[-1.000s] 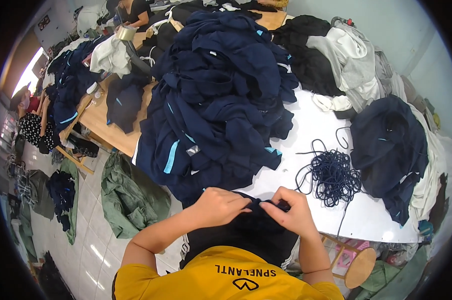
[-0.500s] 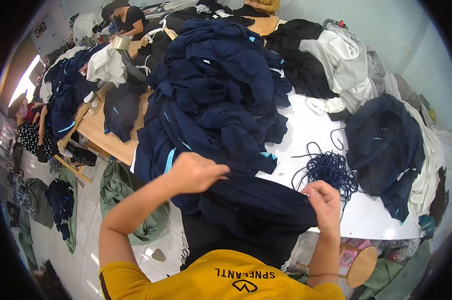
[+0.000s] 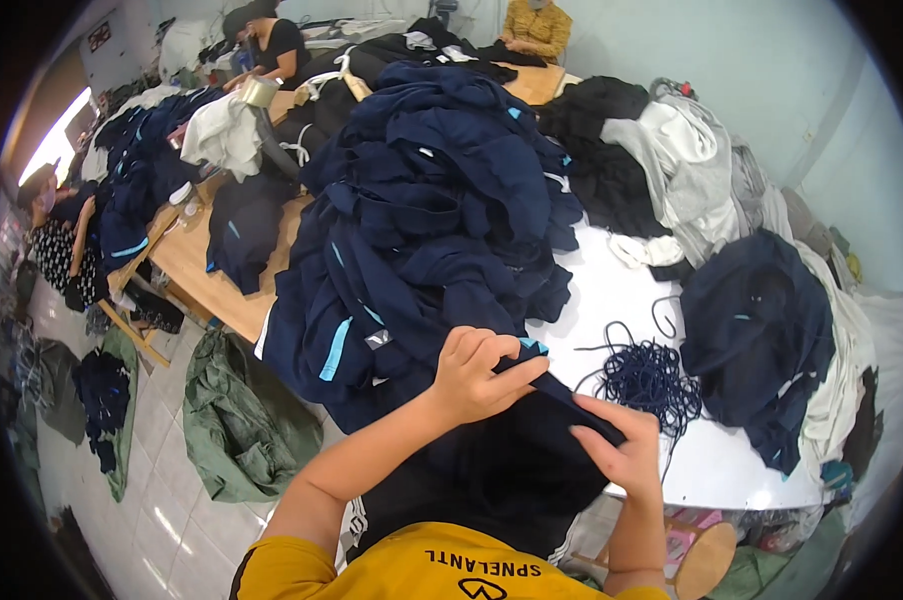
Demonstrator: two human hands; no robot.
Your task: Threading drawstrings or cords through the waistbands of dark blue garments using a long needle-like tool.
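A navy garment (image 3: 564, 396) is stretched between my two hands at the table's near edge, its folded edge running slantwise from one to the other. My left hand (image 3: 484, 376) is closed on the edge, beside a small light-blue patch. My right hand (image 3: 624, 446) pinches the same edge further right and nearer to me, thumb below and fingers above. The rest of the garment hangs dark in front of my lap, hard to tell from my black trousers. Just beyond rises a large heap of navy garments (image 3: 422, 200) with light-blue trim. A tangle of navy cords (image 3: 652, 385) lies right of my hands.
The white table (image 3: 592, 300) carries another navy pile (image 3: 757, 330) at the right, with grey and white cloth behind. A wooden table (image 3: 197, 255) adjoins at the left. A green sack (image 3: 237, 430) lies on the floor, and a round stool (image 3: 707, 562) stands lower right. Several people sit around.
My left hand has moved right and closer to my right hand, now gripping the garment's edge. The garment, earlier spread wide, is now drawn into a narrow slanting fold. The view has shifted slightly.
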